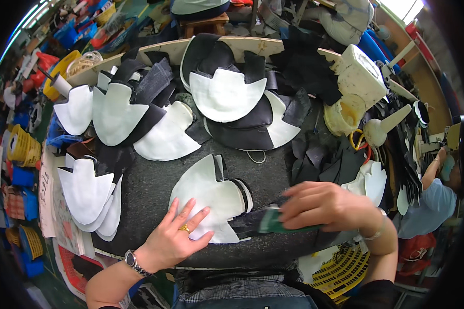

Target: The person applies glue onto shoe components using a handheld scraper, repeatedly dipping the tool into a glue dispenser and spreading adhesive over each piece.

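A white leather-like shoe upper piece (206, 188) with notched edges and a black underside lies on the dark work surface in front of me. My left hand (178, 232) rests flat on its lower left part, fingers spread, with a ring and a wristwatch on. My right hand (319, 206), smeared by motion, closes around a green flat tool (273, 221) with a pale edge; its exact kind is unclear. That tool is over a dark strip (245, 222) beside the piece's right side.
More white pieces (227, 92) lie in overlapping piles at the back, with a stack (87, 190) at left. A stained pale container (345, 110) and a white handled object (384, 126) stand at right. Below is a yellow basket (340, 273); a person (433, 201) works at far right.
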A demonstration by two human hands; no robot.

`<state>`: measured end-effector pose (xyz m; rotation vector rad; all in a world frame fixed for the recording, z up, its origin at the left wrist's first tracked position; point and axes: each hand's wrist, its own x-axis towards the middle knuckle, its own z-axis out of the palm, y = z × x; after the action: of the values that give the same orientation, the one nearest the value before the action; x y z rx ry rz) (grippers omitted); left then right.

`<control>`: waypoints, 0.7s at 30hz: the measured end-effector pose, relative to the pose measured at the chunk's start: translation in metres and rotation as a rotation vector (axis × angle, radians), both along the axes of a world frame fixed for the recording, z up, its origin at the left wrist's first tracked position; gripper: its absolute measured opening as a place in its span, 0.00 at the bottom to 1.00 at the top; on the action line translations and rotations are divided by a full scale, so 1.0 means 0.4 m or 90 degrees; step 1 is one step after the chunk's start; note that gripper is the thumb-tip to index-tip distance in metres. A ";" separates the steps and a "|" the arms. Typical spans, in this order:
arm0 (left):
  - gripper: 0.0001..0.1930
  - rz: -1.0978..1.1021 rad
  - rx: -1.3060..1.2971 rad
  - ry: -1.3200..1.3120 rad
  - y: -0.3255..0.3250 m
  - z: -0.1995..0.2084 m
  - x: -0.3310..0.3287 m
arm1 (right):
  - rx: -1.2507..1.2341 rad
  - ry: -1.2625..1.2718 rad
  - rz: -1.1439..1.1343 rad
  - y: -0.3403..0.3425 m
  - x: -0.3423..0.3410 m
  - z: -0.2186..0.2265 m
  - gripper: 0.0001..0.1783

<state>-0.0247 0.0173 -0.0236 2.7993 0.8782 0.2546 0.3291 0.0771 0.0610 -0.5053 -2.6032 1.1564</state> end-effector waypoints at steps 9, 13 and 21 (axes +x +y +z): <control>0.17 0.006 -0.007 0.006 -0.001 0.005 0.004 | -0.007 -0.073 -0.044 0.002 0.070 0.023 0.17; 0.10 -0.007 0.006 -0.005 0.005 0.010 0.007 | 0.008 -0.043 -0.069 0.005 0.003 -0.052 0.17; 0.17 -0.002 -0.002 0.009 0.004 0.007 0.006 | 0.025 0.064 -0.027 -0.008 -0.026 -0.001 0.12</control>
<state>-0.0224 0.0191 -0.0207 2.8029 0.8759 0.2329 0.3187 0.0740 0.0607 -0.4791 -2.5116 1.0854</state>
